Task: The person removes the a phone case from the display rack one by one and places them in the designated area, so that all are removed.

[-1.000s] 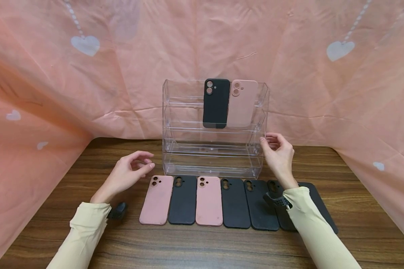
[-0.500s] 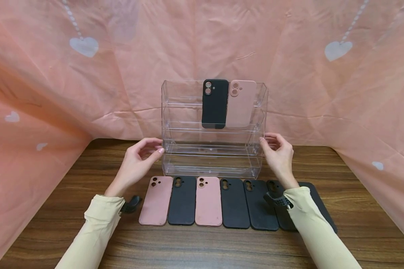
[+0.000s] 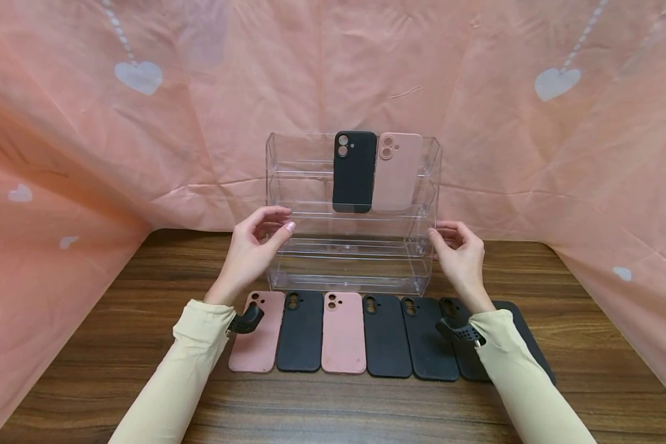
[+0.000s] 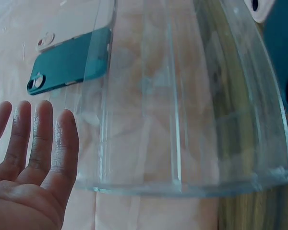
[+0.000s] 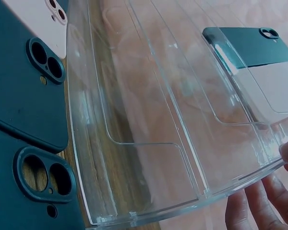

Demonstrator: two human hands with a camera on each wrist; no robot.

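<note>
A clear acrylic tiered display rack [image 3: 348, 250] stands on the table. On its upper tier a black phone case [image 3: 355, 169] leans upright beside a pink phone case [image 3: 398, 172]. My left hand [image 3: 255, 243] hovers in front of the rack's left part, fingers apart and relaxed, holding nothing. At the rack's right side edge, my right hand [image 3: 459, 256] pinches the clear wall between thumb and fingers; the right wrist view shows the fingertips [image 5: 261, 201] against the outer side. Before the rack lies a row of several phone cases, including a pink one [image 3: 344, 339] and a black one [image 3: 301, 336].
The wooden tabletop [image 3: 311, 407] extends in front of the row of cases. A pink cloth [image 3: 200, 123] with white hearts hangs behind and at both sides. My left wrist strap [image 3: 246, 320] is above the leftmost pink case.
My left hand has moved right and upward, from beside the rack's lower left to in front of its left part. My right hand stays at the rack's right edge.
</note>
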